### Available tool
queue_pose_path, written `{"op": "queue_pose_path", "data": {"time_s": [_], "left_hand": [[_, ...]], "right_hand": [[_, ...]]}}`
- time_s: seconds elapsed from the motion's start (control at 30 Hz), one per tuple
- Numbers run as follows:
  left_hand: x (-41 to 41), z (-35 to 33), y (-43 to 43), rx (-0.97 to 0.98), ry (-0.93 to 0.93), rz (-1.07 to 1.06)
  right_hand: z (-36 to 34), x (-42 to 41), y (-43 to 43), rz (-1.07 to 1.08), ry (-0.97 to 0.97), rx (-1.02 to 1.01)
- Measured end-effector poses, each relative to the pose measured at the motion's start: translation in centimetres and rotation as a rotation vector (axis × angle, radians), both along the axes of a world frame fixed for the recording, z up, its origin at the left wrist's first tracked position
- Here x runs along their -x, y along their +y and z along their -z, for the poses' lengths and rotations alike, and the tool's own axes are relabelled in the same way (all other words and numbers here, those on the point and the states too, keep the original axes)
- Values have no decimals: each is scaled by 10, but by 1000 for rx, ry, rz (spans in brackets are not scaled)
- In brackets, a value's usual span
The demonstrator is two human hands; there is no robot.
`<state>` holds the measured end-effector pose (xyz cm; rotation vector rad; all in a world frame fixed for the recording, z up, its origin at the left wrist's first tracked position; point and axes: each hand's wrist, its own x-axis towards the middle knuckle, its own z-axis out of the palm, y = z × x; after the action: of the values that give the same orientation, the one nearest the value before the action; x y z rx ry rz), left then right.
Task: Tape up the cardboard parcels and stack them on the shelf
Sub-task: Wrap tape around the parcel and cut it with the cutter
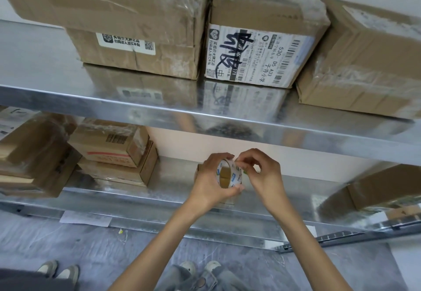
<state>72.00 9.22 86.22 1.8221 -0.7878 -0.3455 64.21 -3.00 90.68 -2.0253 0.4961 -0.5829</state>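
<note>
so, our left hand (208, 182) grips the white-printed roll of clear tape (237, 174) at six o'clock, right hand (264, 174) pinching its edge; taped brown cardboard parcels (262, 51) sit at twelve on the steel shelf (136, 106); taping seems unfinished.

Left hand (210, 180) grips a roll of packing tape (229, 174) over the lower metal shelf (173, 188) while the right hand (262, 172) pinches its edge; taped cardboard parcels (262, 47) sit above.

Arms (159, 245) bare to approx. the elbow, faded grey-blue jeans (180, 276) & pale off-white shoes (213, 266) w/ rounded toes.
</note>
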Motion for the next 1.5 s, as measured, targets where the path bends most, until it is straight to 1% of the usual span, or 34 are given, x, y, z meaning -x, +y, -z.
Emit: {"op": "queue_pose_path", "data": {"time_s": [0.1, 0.2, 0.3, 0.43, 0.53, 0.63, 0.77, 0.83, 0.93, 1.0, 1.07, 1.13, 1.2, 1.3, 1.37, 1.43, 1.5], "left_hand": [[0, 0, 0, -22, -173, -37], [3, 0, 1, -37, -290, -55], [7, 2, 1, -57, -390, -75], [9, 4, 0, -49, -453, -107], [10, 4, 1, -9, -505, -121], [9, 4, 1, -8, -515, -102], [5, 1, 0, -25, -414, -75], [4, 3, 1, -16, -399, -52], [4, 6, -1, -11, -382, -14], [7, 6, -4, -1, -407, 16], [10, 7, -6, -11, -447, 29], [11, 8, -9, -12, -458, 24], [8, 11, -12, 5, -411, 60], [1, 17, -13, -52, -190, 209], [-10, 21, -13, -161, -127, 233], [-24, 28, -14, -316, -204, 202], [-37, 37, -16, -492, -292, 167]], "right_hand": [[-2, -1, 4, 47, -4, -139], [0, -2, 7, 95, 8, -245], [4, -2, 9, 153, 15, -257], [8, -2, 13, 204, 20, -271], [8, -2, 17, 237, 1, -287], [5, 2, 14, 242, -6, -355], [-2, 11, 15, 34, -48, -527], [-1, 11, 15, -3, -30, -582], [3, 7, 13, 32, -36, -657], [7, 4, 15, 71, -72, -743], [10, 1, 16, 116, -108, -784], [14, 0, 15, 179, -115, -784], [17, -1, 13, 213, -114, -784], [21, 0, 6, 255, -107, -758], [26, 1, -3, 302, -66, -604], [37, 4, -15, 352, -15, -374], [50, 9, -25, 401, 0, -229]]}}
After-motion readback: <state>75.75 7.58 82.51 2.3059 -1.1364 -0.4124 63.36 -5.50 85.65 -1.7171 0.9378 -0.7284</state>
